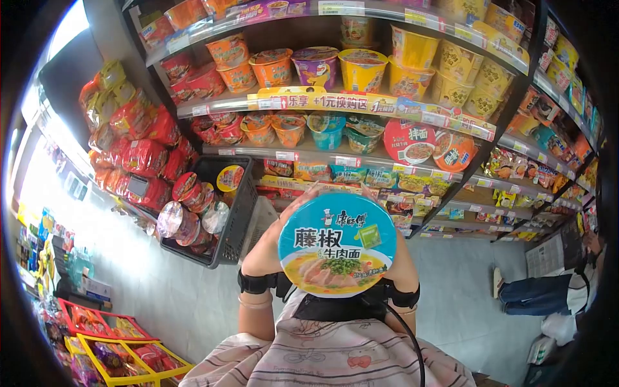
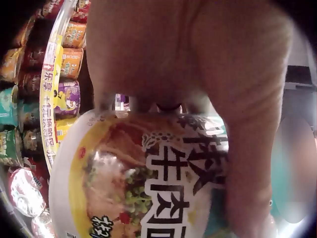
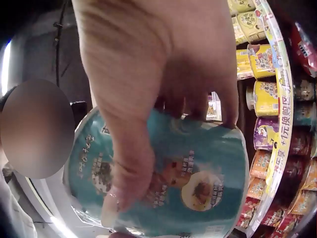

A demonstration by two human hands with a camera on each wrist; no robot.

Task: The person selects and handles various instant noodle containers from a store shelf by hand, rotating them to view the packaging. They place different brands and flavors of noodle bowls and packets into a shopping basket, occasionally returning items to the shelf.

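Observation:
A large teal instant noodle bowl [image 1: 336, 242] is held up in front of the body, its round lid facing the head camera. My left hand [image 2: 183, 54] grips one side, thumb and fingers spread around its printed wall. On the opposite side my right hand [image 3: 133, 94] holds it, thumb across the teal wall and fingers round the far side. In the head view the bowl hides most of both hands; some fingertips show above its upper edge.
Shelves [image 1: 335, 100] of cup and bowl noodles stand ahead. A dark basket [image 1: 235, 213] with several noodle bowls sits at the left, beside stacked red packs [image 1: 143, 158]. Snack racks [image 1: 126, 355] are at the lower left. Another person's legs [image 1: 535, 293] show at the right.

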